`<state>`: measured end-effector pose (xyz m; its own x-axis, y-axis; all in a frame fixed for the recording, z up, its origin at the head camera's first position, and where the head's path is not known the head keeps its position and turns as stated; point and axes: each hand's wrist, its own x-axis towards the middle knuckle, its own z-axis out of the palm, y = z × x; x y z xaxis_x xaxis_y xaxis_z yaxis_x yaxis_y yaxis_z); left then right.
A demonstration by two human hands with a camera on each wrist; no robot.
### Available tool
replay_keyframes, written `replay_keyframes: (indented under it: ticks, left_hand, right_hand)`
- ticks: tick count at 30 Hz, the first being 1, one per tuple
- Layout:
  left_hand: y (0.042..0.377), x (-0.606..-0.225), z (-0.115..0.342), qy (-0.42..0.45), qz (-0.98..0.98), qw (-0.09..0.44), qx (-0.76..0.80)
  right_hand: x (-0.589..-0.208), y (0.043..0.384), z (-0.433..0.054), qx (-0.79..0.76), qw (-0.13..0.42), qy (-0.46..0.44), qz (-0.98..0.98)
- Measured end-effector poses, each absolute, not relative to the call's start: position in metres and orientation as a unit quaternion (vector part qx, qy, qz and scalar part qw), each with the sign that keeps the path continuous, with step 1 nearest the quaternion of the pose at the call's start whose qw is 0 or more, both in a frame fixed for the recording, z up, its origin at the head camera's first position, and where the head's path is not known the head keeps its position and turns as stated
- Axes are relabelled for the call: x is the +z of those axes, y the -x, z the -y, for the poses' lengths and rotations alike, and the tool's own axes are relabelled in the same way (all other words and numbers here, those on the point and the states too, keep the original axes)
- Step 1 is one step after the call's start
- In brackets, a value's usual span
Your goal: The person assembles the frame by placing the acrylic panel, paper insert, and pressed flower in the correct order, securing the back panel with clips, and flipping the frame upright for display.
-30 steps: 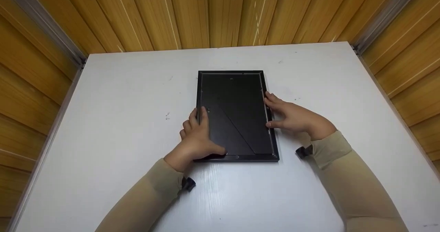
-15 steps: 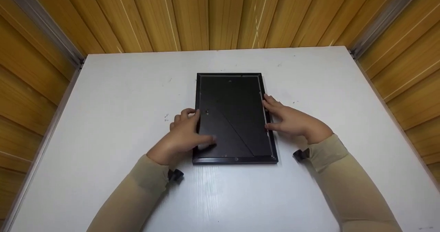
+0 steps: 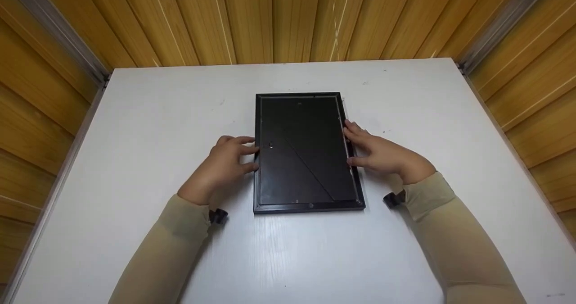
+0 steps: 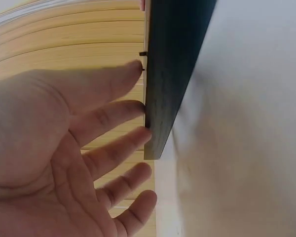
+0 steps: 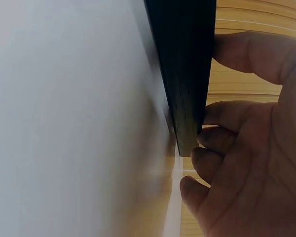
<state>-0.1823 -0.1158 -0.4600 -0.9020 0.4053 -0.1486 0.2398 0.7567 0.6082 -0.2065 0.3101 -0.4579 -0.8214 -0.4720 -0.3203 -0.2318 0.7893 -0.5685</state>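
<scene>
A black picture frame (image 3: 310, 133) lies back side up on the white table, its long sides running away from me. A diagonal line on the backing marks the edge of a folded stand (image 3: 292, 178). At the frame's left side, my left hand (image 3: 227, 160) has its thumb and fingertips right at the rim. The left wrist view shows those fingers (image 4: 111, 118) extended and spread beside the frame's dark side (image 4: 170, 69). Opposite, my right hand (image 3: 387, 155) rests its thumb and fingertips on the right rim. The right wrist view has its lower fingers (image 5: 209, 163) slightly bent beside the frame.
The white table (image 3: 157, 115) surrounds the frame. Yellow wood-look panels (image 3: 288, 20) stand behind it and along both sides. A small black device (image 3: 218, 216) sits at the left cuff, another black device (image 3: 393, 199) at the right.
My left hand has come off the lower left of the backing and moved left to the frame's left rim. My right hand stays at the right rim, and the frame lies nearly where it was.
</scene>
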Motion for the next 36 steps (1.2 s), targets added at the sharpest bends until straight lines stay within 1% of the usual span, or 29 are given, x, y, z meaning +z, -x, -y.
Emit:
replay_keyframes:
  ticks: [7,14,16,20,28,36]
  left_hand:
    - [0.186,-0.462,0.120,-0.174,-0.926,0.119,0.313]
    - [0.192,-0.462,0.123,-0.203,-0.929,0.074,0.300]
    - [0.192,-0.463,0.123,-0.203,-0.929,0.073,0.301]
    - [0.192,-0.461,0.121,-0.199,-0.934,0.079,0.286]
    - [0.197,-0.443,0.102,-0.168,-0.957,0.096,0.218]
    - [0.210,-0.442,0.100,-0.200,-0.941,0.164,0.216]
  right_hand:
    - [-0.458,0.208,-0.312,-0.263,0.229,0.193,-0.917]
    - [-0.454,0.209,-0.312,-0.266,0.218,0.194,-0.919]
    - [-0.455,0.208,-0.311,-0.266,0.217,0.194,-0.919]
    - [-0.459,0.207,-0.311,-0.264,0.221,0.194,-0.919]
    - [-0.457,0.208,-0.313,-0.260,0.213,0.194,-0.921]
    - [-0.458,0.207,-0.310,-0.255,0.220,0.201,-0.920]
